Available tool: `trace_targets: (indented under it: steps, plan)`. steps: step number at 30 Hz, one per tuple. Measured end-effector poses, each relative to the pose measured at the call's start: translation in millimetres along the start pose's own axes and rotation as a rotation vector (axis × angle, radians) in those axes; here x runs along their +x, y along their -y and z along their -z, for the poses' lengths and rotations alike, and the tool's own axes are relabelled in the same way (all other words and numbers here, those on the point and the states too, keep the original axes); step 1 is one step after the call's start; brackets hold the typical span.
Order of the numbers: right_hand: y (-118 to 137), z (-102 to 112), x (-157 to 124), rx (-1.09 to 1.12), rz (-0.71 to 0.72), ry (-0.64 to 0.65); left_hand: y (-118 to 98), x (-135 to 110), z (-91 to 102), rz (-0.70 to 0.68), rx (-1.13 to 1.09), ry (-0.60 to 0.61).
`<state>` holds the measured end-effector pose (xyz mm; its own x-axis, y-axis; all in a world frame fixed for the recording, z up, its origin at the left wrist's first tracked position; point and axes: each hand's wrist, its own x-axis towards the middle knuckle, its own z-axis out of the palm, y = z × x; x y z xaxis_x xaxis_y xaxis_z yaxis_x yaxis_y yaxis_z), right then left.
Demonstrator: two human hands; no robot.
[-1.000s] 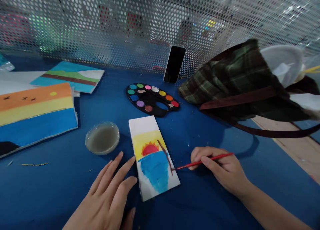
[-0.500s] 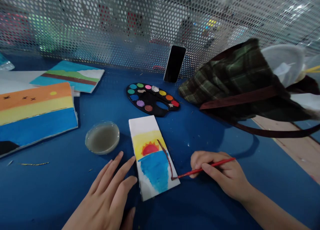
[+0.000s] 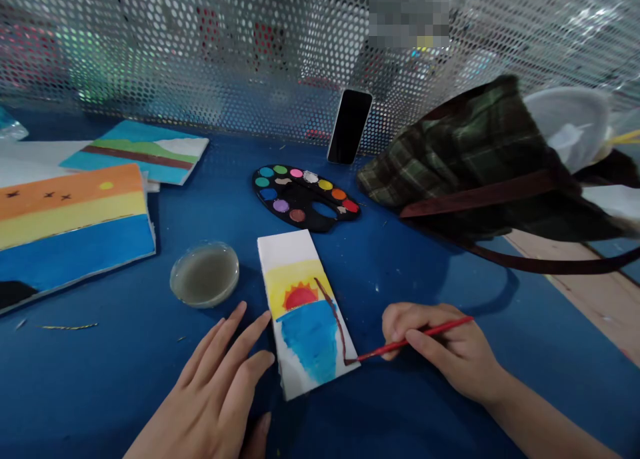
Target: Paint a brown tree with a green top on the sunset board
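Note:
My right hand [image 3: 443, 342] pinches a red paintbrush [image 3: 390, 346], its tip touching the lower right edge of a small white card [image 3: 287, 246]. Painted on the card are a yellow sky, a red sun with orange rays, blue water and a thin brown line running down the right side. My left hand [image 3: 220, 386] rests with fingers spread, fingertips at the card's left edge. Just beyond those fingers stands a clear bowl of murky grey water [image 3: 205, 276]. A black paint palette [image 3: 305, 199] with several coloured paints lies behind the card.
A phone [image 3: 350, 127] leans against the perforated metal screen [image 3: 225, 59]. On the right is a dark plaid bag [image 3: 465, 146] with a brown strap. Finished-looking paintings, one orange-yellow-blue [image 3: 85, 206] and one with green hills [image 3: 145, 151], lie on the left of the blue table [image 3: 125, 392].
The brush tip has shifted slightly down and right along the card's lower right corner, lengthening the brown stroke there. My left hand and the card stay put.

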<state>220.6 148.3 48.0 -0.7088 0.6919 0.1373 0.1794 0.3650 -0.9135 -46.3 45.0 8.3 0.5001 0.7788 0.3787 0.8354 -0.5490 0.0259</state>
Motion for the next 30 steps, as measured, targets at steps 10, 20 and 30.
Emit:
trace_targets:
  steps: [10,20,30]
  plan:
    - [-2.6,0.6,0.4,-0.043,-0.058,-0.099,-0.7,-0.6,1.4,0.003,-0.01,0.004]
    - [1.9,-0.5,-0.7,-0.036,0.028,0.011,0.3,-0.7,0.7,0.009,-0.015,0.015]
    - [-1.6,0.9,-0.3,-0.061,-0.01,-0.021,-0.3,1.8,2.1,-0.01,-0.013,-0.016]
